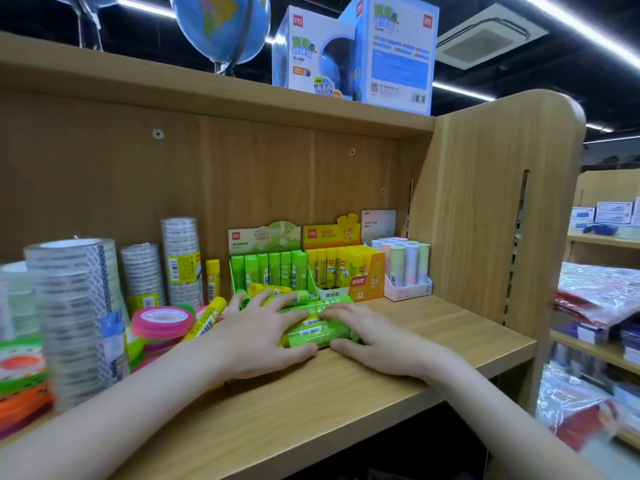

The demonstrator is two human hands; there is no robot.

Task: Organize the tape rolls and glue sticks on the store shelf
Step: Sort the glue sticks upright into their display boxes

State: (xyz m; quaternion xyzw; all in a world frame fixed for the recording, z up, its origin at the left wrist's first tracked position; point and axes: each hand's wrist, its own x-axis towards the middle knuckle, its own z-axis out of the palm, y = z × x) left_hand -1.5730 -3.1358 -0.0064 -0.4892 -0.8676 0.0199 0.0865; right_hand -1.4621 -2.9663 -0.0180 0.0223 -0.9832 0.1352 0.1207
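Several loose green glue sticks (313, 332) lie in a heap on the wooden shelf (433, 327), in front of the display boxes. My left hand (258, 336) rests over the heap's left side with fingers spread flat. My right hand (372, 336) lies on its right side, fingers straight across the sticks. Behind stand a green glue-stick box (270, 268), a yellow glue-stick box (343, 268) and a pastel glue-stick box (407, 268). Two yellow glue sticks (207, 318) lie and stand to the left. Clear tape stacks (74, 306) and coloured tape rolls (162, 322) fill the left.
The shelf's side panel (498, 209) closes the right end. A globe (221, 26) and globe boxes (353, 53) stand on the top board. Further shelves with packaged goods (602, 306) lie to the right.
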